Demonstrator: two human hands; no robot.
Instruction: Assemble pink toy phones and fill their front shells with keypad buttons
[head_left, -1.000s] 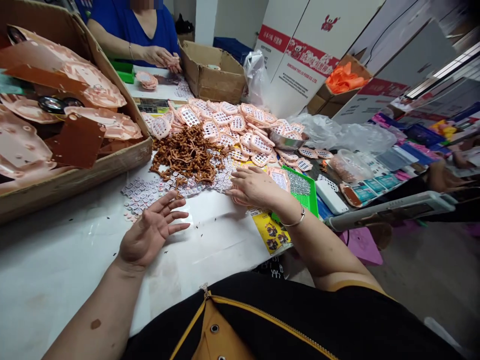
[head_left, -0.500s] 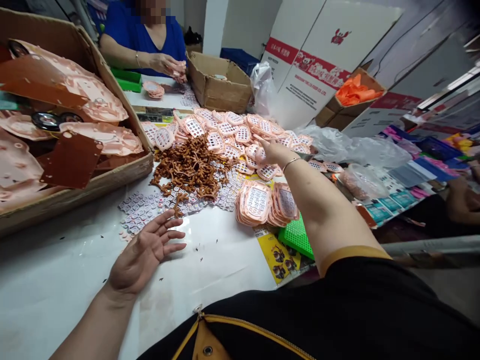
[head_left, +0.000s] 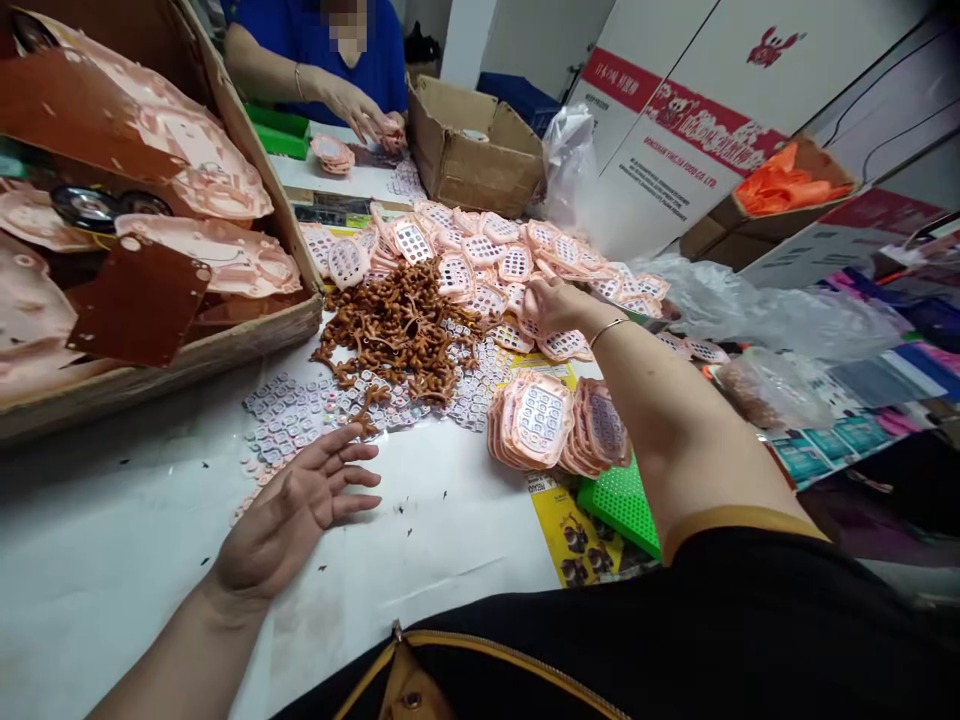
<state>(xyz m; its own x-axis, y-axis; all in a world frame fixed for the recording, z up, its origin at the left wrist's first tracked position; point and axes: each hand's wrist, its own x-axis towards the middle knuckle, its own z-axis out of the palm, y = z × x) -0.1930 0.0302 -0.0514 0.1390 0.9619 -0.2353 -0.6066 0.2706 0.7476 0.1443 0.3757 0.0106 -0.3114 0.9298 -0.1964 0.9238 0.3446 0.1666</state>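
Observation:
My left hand (head_left: 300, 505) rests on the white table with its fingers spread, holding nothing, just below scattered small white key pieces (head_left: 289, 420). My right hand (head_left: 555, 303) reaches far out into the heap of pink keypad sheets (head_left: 487, 255), its fingers curled down onto one sheet. A stack of pink keypad sheets (head_left: 536, 425) lies under my right forearm beside a green tray (head_left: 622, 500). A pile of brown rubber scraps (head_left: 397, 325) sits between the two hands.
A big cardboard box (head_left: 225, 340) of pink and brown moulded sheets stands at the left. Across the table a person in blue handles pink sheets next to a small cardboard box (head_left: 472, 165). Plastic bags (head_left: 750, 310) and white cartons (head_left: 675, 120) crowd the right.
My right hand left the near stack and reached out to the far heap of pink sheets. The left hand stayed spread on the table. The view shifted a little.

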